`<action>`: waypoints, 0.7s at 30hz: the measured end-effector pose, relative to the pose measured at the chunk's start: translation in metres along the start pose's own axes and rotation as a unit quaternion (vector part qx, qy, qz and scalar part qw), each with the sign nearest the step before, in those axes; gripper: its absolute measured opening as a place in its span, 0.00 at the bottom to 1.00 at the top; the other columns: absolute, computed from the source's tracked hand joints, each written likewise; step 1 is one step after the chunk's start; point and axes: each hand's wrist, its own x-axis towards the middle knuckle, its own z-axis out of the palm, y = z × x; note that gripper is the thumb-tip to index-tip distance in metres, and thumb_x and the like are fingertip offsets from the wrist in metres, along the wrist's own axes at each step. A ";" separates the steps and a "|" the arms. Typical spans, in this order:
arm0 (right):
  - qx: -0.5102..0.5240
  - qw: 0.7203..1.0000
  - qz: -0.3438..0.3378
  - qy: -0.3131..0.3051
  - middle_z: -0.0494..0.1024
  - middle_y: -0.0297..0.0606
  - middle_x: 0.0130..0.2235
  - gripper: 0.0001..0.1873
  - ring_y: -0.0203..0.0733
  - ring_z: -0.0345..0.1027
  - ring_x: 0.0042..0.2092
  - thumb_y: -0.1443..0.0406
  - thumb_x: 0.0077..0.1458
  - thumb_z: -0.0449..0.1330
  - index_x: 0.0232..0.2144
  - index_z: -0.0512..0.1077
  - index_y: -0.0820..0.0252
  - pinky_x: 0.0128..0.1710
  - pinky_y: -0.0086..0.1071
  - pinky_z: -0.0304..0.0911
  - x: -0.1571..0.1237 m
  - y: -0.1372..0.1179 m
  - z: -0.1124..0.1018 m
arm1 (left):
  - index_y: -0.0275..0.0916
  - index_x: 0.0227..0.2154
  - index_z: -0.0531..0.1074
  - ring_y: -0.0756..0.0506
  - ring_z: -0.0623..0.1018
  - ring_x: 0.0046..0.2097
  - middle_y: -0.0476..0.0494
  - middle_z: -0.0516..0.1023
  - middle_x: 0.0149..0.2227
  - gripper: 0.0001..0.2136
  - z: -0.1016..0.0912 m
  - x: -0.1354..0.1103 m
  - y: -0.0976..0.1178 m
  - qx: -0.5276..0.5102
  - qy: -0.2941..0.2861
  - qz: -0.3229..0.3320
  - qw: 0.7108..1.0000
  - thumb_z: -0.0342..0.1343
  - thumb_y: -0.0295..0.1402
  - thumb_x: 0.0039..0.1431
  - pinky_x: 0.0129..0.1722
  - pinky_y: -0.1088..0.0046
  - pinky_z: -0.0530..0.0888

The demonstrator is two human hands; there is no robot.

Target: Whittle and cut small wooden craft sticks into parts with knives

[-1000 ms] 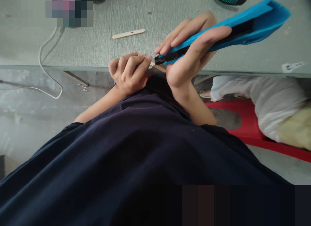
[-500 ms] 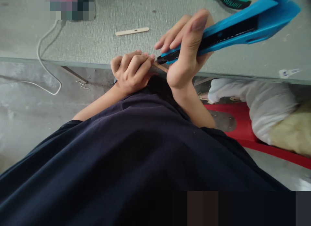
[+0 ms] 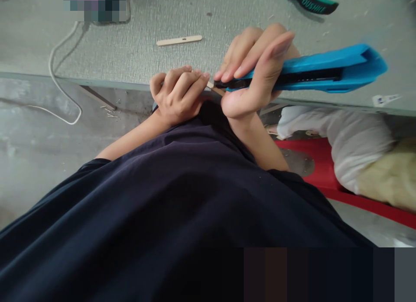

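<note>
My left hand (image 3: 178,93) is closed at the table's near edge, its fingers curled over a thin wooden stick (image 3: 217,90). Most of that stick is hidden; a short piece shows between my hands. My right hand (image 3: 256,72) grips a blue and black utility knife (image 3: 320,74), its wide end pointing right and its narrow black tip at the stick. The right thumb rests near the stick's end. Whether a blade is out is too small to tell. Beyond my left hand, a flat popsicle stick (image 3: 173,41) with a small dark hole lies on the table.
The grey textured table (image 3: 143,50) spans the far side. A black and green tool handle (image 3: 316,5) lies at the back right. A white cable (image 3: 52,61) hangs over the left edge. Another person's light-clothed leg (image 3: 351,137) and a red stool (image 3: 320,163) are at right.
The knife's wide end has swung down toward me, and its tip has shifted slightly right. My right hand has turned with it. My left hand stays nearly still on the stick.
</note>
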 end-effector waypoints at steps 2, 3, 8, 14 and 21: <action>0.004 1.000 -0.005 -0.002 0.52 0.27 0.20 0.33 0.29 0.53 0.19 0.44 0.73 0.56 0.22 0.56 0.57 0.20 0.32 0.48 0.001 0.002 -0.002 | 0.59 0.56 0.77 0.28 0.77 0.68 0.44 0.86 0.54 0.29 -0.001 0.000 -0.001 -0.002 -0.001 0.003 1.000 0.47 0.68 0.64 0.68 0.34 0.63; 0.009 1.000 -0.015 -0.003 0.52 0.27 0.20 0.34 0.29 0.53 0.19 0.43 0.73 0.56 0.22 0.56 0.57 0.20 0.32 0.47 0.001 0.003 -0.002 | 0.59 0.56 0.77 0.28 0.77 0.68 0.44 0.86 0.54 0.29 -0.001 0.000 -0.002 -0.003 -0.001 0.003 1.000 0.47 0.68 0.64 0.68 0.34 0.63; 0.045 0.998 -0.032 0.004 0.51 0.28 0.21 0.32 0.27 0.52 0.19 0.48 0.77 0.51 0.22 0.56 0.57 0.21 0.28 0.47 0.002 0.001 0.001 | 0.58 0.56 0.78 0.28 0.79 0.66 0.45 0.85 0.55 0.31 0.005 -0.002 -0.007 0.029 0.018 0.018 0.999 0.46 0.69 0.64 0.67 0.34 0.63; 0.017 0.999 -0.032 0.028 0.48 0.28 0.21 0.30 0.30 0.50 0.19 0.50 0.77 0.52 0.22 0.54 0.54 0.21 0.29 0.47 -0.001 -0.004 0.008 | 0.55 0.57 0.77 0.28 0.79 0.66 0.42 0.85 0.55 0.33 0.006 -0.003 -0.005 0.060 0.027 0.031 0.997 0.47 0.70 0.63 0.67 0.34 0.64; -0.111 0.992 -0.001 -0.051 0.50 0.30 0.24 0.31 0.35 0.54 0.22 0.41 0.76 0.44 0.26 0.49 0.52 0.24 0.35 0.54 -0.001 -0.009 -0.010 | 0.55 0.59 0.76 0.28 0.78 0.67 0.43 0.84 0.56 0.31 0.003 -0.002 -0.005 0.053 0.002 0.030 0.998 0.46 0.67 0.66 0.67 0.32 0.64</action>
